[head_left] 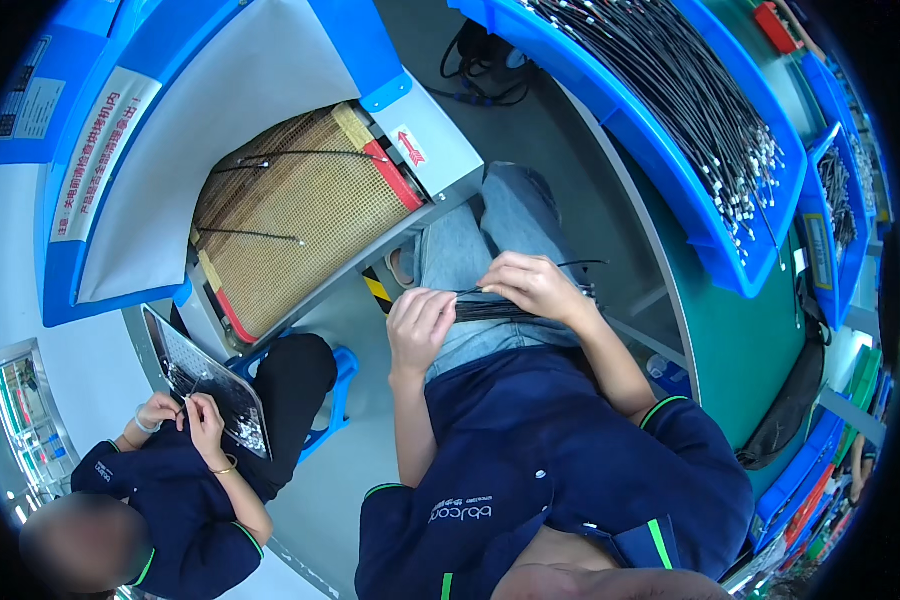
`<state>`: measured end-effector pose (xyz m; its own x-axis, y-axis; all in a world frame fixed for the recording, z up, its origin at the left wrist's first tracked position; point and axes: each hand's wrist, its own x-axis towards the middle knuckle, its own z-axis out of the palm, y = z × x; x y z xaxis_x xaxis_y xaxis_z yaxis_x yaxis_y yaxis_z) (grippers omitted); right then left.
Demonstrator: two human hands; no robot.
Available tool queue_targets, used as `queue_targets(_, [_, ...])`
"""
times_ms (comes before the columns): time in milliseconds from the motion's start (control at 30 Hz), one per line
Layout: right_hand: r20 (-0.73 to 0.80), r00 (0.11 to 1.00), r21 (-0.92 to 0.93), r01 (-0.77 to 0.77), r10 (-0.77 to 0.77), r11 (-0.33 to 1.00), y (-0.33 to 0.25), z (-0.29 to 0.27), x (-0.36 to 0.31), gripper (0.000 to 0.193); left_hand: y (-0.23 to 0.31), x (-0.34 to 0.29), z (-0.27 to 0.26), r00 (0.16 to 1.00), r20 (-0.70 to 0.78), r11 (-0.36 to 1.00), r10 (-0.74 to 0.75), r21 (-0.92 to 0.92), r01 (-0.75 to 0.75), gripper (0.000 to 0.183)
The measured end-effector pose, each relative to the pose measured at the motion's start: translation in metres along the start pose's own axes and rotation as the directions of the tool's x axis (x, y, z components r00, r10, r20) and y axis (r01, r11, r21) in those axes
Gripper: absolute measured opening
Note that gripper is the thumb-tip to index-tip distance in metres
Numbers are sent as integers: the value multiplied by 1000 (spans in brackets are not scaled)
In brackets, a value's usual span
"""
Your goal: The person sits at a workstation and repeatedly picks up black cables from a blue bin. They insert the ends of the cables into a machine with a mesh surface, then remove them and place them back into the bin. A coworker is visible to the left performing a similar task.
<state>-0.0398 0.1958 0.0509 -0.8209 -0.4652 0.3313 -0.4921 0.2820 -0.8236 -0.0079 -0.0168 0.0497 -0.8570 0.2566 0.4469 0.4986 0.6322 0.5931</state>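
Observation:
Over my lap, both hands are closed in a pinch on one thin black cable [582, 263]. My left hand [422, 322] grips it near one end, its fingertips hiding that part. My right hand [535, 285] pinches it a short way along, and the rest sticks out to the right past the knuckles. Below the hands, a bundle of black cables [500, 309] lies across my thighs, partly covered by the right hand and forearm.
At left front, a machine's mesh conveyor belt [300, 230] carries a few black cables. A large blue bin [610, 110] of black cables with silver ends stands on the green table [745, 370] at right. Beside me a seated co-worker handles small parts over a tray [210, 365].

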Motion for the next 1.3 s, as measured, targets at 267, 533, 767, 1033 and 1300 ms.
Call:
queue_targets(267, [68,996,-20,-50,52,999,0,-2,0,10,-4,3,1,1000,30,999,-9,-35,10,15])
queue_targets(533, [59,964,-178,-245,259,953,11,-31,-7,12,-33,-18,-16,970,44,970,-240,-21,241,11])
queue_targets(767, [5,958,-98,-284,286,954,0,-29,-3,13,-34,-26,6,720,-12,622,-694,-515,590,32])
queue_targets(1033, [3,966,-49,-257,258,965,-4,-7,6,12,2,-27,55,594,269,19,-758,-901,433,28])
queue_targets(1300, [68,982,-252,-152,175,956,-3,-12,9,12,3,-36,62,515,160,-41,-842,-971,235,15])
